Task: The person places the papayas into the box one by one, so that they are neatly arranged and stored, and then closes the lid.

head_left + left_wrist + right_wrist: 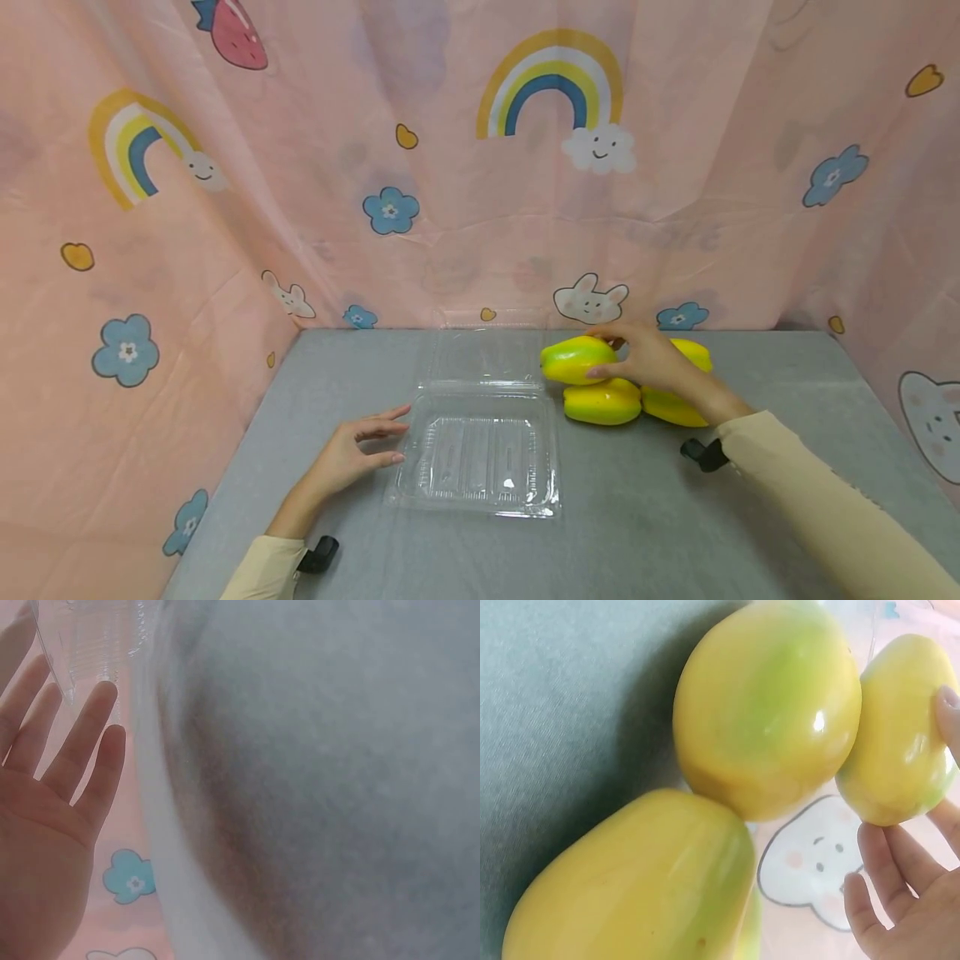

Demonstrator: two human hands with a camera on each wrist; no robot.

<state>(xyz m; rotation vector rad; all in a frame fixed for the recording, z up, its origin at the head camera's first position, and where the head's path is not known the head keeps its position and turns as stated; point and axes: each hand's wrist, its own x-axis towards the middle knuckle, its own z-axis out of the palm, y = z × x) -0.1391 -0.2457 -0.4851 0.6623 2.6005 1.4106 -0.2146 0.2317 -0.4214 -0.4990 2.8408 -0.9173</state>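
My right hand (647, 360) grips a yellow-green mango (573, 360) between thumb and fingers, beside the clear lid. In the right wrist view the same mango (896, 735) shows with the thumb on one side and fingertips at its lower end. Another mango (602, 402) lies just in front of it, and more mangoes (675, 408) sit to the right, partly hidden by my wrist. My left hand (351, 450) has spread, relaxed fingers at the left edge of a clear plastic clamshell box (552, 467). The box's lid (491, 358) is folded back, away from me.
A grey table (630, 517) carries everything. Pink curtain (465, 242) with cartoon prints hangs right behind the table and along both sides. Dark wrist mounts (320, 555) stick out from both sleeves.
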